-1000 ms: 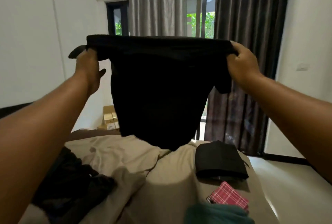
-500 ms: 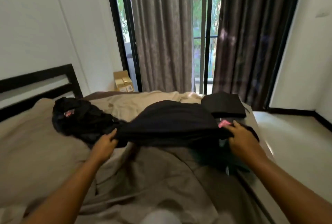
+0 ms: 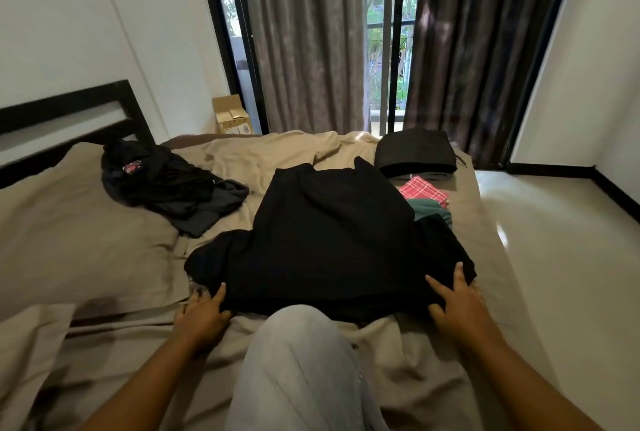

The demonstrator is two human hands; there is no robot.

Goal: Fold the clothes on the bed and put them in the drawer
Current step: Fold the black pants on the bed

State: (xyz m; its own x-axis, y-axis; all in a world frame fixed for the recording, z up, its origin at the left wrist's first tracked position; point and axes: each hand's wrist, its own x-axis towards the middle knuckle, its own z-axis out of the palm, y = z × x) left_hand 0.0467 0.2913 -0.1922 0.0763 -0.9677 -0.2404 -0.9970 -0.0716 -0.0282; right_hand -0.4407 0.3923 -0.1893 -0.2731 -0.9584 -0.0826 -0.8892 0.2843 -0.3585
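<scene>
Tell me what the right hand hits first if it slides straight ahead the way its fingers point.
The right hand already rests on the black shirt. Going straight on, it would probably meet the folded teal garment next, though depth is unclear.

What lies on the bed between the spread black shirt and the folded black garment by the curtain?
In the head view, a folded red checked cloth lies between the black shirt and the folded black garment, with a teal garment just nearer.

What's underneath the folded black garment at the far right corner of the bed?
Under the folded black garment a thin grey layer peeks out at its near edge, apparently another folded item. How far it extends is hidden. Both sit on the tan sheet.
</scene>
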